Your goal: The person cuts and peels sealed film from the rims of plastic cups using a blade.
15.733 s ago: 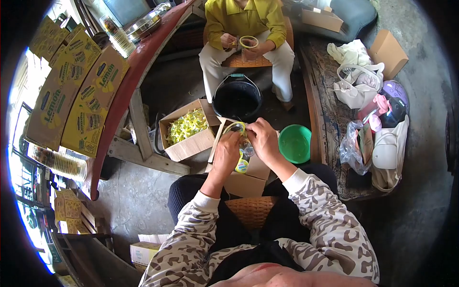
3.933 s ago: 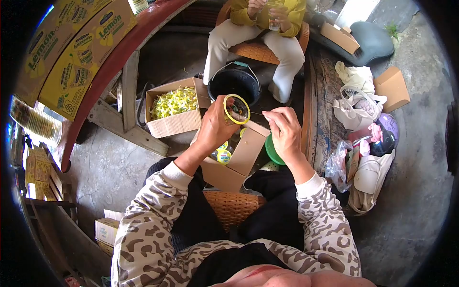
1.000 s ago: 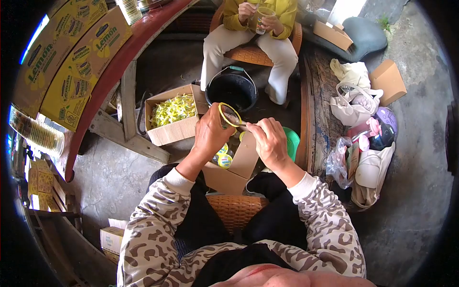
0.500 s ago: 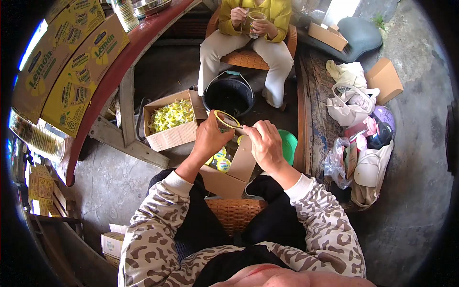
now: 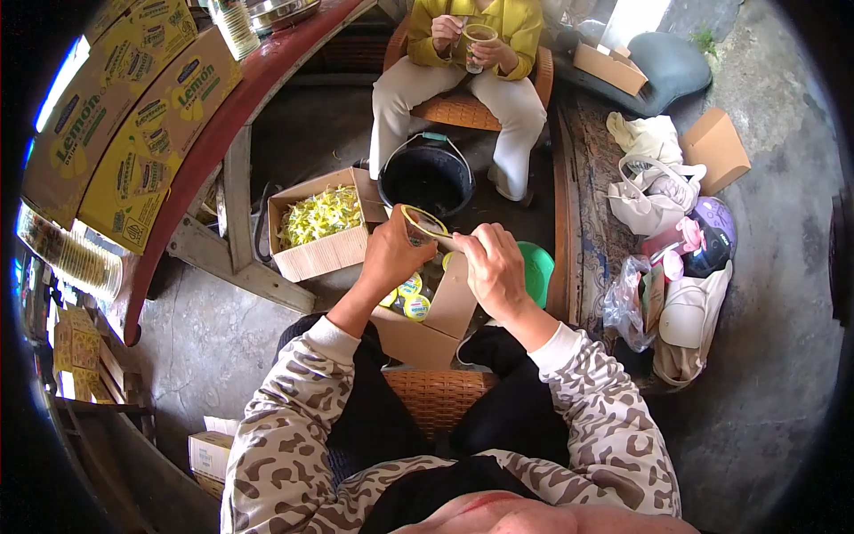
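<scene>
My left hand [image 5: 390, 249] is closed around a clear plastic cup [image 5: 422, 219] with a yellow rim, held tilted above an open cardboard box [image 5: 416, 342]. Against the rim lies a thin flat tool [image 5: 442, 234], pinched in my right hand [image 5: 494, 269]; its exact kind is too small to make out. Inside the box, below my hands, are cups with yellow-and-white printed lids [image 5: 413, 303]. A green basin [image 5: 536, 272] stands just right of my right hand, partly covered by it.
Yellow strips [image 5: 320, 216] fill another carton. Beyond it stands a black bucket [image 5: 427, 178]. A seated person in a yellow top [image 5: 525, 27] holds a cup. Lemon drink cartons [image 5: 160, 133] line the red-edged table at left; bags [image 5: 658, 196] and a helmet [image 5: 712, 233] lie right.
Almost nothing differs. My hands, the cup and the tool keep nearly the same position; the seated person's cup has shifted slightly.
</scene>
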Tool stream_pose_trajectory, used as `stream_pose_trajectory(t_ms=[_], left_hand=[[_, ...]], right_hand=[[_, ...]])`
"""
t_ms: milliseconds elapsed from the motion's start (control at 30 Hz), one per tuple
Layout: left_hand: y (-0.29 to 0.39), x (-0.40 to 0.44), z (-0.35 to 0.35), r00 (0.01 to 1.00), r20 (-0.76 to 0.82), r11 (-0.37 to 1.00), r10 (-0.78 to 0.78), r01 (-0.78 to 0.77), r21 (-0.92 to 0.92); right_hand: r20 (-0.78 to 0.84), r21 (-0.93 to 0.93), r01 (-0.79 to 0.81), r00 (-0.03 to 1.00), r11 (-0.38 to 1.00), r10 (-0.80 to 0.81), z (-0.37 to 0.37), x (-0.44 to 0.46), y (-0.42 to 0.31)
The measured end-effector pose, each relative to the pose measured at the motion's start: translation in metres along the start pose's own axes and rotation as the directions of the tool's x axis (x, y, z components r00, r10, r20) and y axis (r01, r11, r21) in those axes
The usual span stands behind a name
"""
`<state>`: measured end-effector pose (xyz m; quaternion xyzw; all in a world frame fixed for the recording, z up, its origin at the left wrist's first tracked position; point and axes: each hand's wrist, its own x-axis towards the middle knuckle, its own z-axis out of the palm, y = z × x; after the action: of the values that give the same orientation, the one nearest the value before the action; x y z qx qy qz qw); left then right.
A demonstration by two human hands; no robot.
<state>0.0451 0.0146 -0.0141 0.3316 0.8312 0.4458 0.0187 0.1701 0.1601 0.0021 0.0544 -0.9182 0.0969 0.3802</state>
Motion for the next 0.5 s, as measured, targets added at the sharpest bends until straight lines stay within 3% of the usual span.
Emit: stream_pose_trajectory(t_ms=[100,200,267,300,367,500], left_hand=[[0.001,0.003,-0.002,1.000,0.009,1.000,0.020,-0.020,0.006],[0.000,0.004,-0.003,0.996,-0.016,0.995,0.086,-0.087,-0.055],[0.004,0.005,-0.005,0.990,-0.036,0.978,0.138,-0.142,-0.154],[0.003,0.006,-0.005,0.990,-0.037,0.978,0.138,-0.142,-0.151],[0.002,0.007,-0.002,0.984,-0.091,0.946,0.152,-0.171,-0.276],[0.008,0.006,-0.009,0.980,-0.104,0.938,0.169,-0.192,-0.289]], right_hand=[[-0.002,0.013,-0.016,1.000,1.000,0.016,0.001,-0.001,0.001],[-0.020,0.164,-0.131,0.990,0.978,0.137,0.003,-0.001,0.002],[0.026,0.469,-0.309,0.941,0.828,0.337,0.007,-0.003,0.004],[0.004,0.560,-0.300,0.933,0.772,0.360,0.010,-0.002,0.006],[-0.034,0.555,-0.295,0.926,0.778,0.375,0.008,-0.001,0.012],[-0.119,0.495,-0.271,0.920,0.826,0.374,-0.002,0.004,0.017]])
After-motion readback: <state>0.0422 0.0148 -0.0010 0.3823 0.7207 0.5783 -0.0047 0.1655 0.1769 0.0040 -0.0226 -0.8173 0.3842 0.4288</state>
